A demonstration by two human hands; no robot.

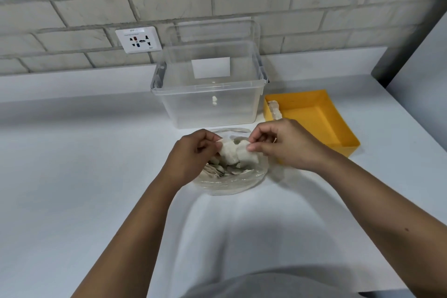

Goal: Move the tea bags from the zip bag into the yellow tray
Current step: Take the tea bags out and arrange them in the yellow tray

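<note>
Head view shows both hands, left hand [193, 152] and right hand [283, 145], pinching white tea bags [235, 155] above the zip bag [232, 181], a few already in the yellow tray [314, 113], many remaining.

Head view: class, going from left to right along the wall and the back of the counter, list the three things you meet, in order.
White wall socket plate → clear plastic storage box → yellow rectangular tray.
</note>
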